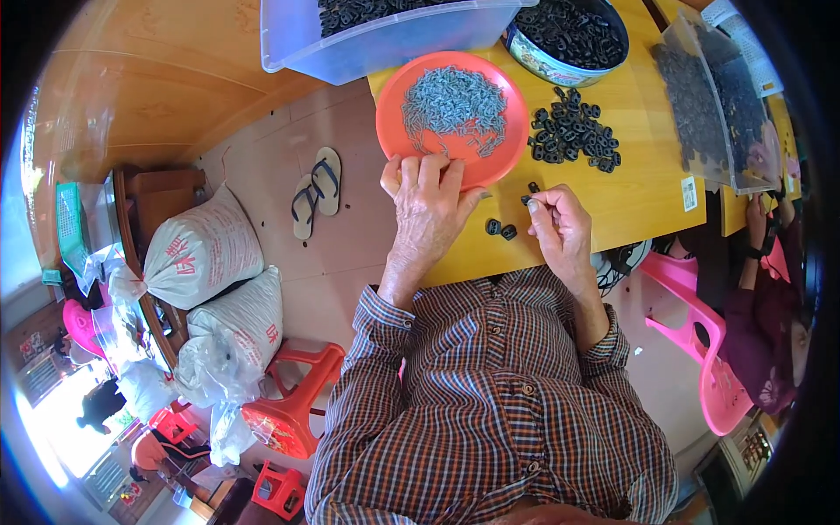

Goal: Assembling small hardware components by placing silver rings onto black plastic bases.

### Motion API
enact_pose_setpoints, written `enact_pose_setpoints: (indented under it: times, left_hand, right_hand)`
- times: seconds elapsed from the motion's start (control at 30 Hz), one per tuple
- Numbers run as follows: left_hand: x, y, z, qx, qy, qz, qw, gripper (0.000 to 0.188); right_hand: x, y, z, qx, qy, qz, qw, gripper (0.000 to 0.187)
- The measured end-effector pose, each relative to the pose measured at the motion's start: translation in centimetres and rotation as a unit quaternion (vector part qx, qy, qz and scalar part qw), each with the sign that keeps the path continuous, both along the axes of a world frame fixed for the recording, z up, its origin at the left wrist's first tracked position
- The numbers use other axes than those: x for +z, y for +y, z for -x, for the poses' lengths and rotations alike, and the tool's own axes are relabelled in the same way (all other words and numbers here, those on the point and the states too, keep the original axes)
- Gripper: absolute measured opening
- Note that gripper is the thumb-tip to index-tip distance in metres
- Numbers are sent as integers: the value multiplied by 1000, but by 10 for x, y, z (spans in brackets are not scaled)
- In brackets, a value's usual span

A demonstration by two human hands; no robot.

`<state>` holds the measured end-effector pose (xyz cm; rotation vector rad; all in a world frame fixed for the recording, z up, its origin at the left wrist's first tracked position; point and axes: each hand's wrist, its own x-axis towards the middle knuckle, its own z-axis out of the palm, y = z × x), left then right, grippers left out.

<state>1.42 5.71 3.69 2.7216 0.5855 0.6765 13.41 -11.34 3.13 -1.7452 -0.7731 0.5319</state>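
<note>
Left hand (427, 203) bent over near rim of red dish (517, 131), at left edge of yellow table (643, 157); hold on grey pins (455, 101): cannot tell. Right hand (563, 232) pinches black part (534, 187); open room rightward.

table (630, 201): looks like wood, smooth w/ a slight gloss. over its left edge, dish (391, 114): smooth plastic, soft sheen; pins (455, 98) in it look metal, dull grey. blk parts (573, 131) (toward far edge): hard plastic, semi-gloss. round tin (547, 63), far edge: painted metal, shiny. tub (350, 59), far left corner: translucent plastic, smooth, as w/ clear bin (731, 175) at right edge. label (689, 194), nr right corner: paper. shirt (455, 420): woven cloth, matt.
</note>
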Motion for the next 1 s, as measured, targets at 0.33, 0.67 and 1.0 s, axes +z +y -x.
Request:
enact_pose_setpoints:
  times: [0.33, 0.67, 1.0]
  left_hand:
    - [0, 2, -2, -19, 3, 16, 1000, 40]
    - [2, 3, -8, -46, 17, 42, 998, 33]
    - [-1, 1, -9, -30, -9, 38, 999, 37]
  right_hand:
    - [-3, 0, -1, -6, -5, 16, 1000, 7]
    - [-12, 0, -2, -62, -120, 24, 991, 9]
    - [-13, 1, -4, -41, -254, 70, 964, 15]
